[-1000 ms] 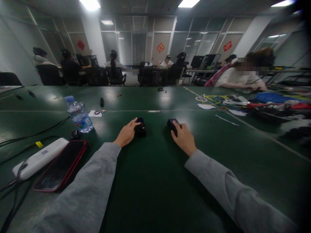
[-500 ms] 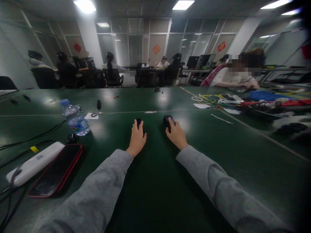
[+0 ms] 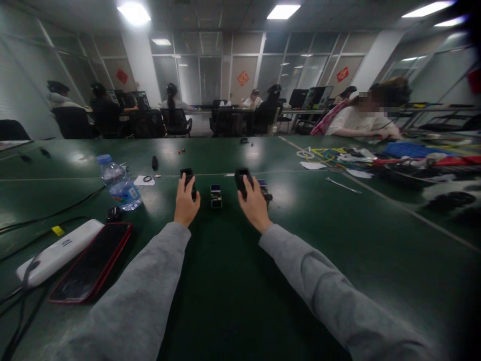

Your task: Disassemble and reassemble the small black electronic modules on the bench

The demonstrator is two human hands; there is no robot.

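Note:
My left hand [image 3: 186, 204] is closed around a small black casing [image 3: 186, 173], whose far end sticks out past the fingers. In my right hand [image 3: 255, 206] is a similar black casing [image 3: 242, 176] with a hollow-looking end, gripped between thumb and fingers. Between the two hands stands a small uncased device [image 3: 216, 197] with a bluish screen at its top and bare electronic parts below. Just right of my right hand, partly hidden by it, lies a second uncased device [image 3: 266, 190].
At left are a water bottle [image 3: 119, 184], a white power bank [image 3: 60, 252], a red-edged phone [image 3: 92, 263] and cables. A wrench [image 3: 342, 185] lies at right, before a heap of wires and tools [image 3: 413, 150]. A co-worker [image 3: 353, 118] sits across the table [image 3: 225, 301].
Both hands have moved left, each carrying a black casing. Two uncased devices now show where the hands were.

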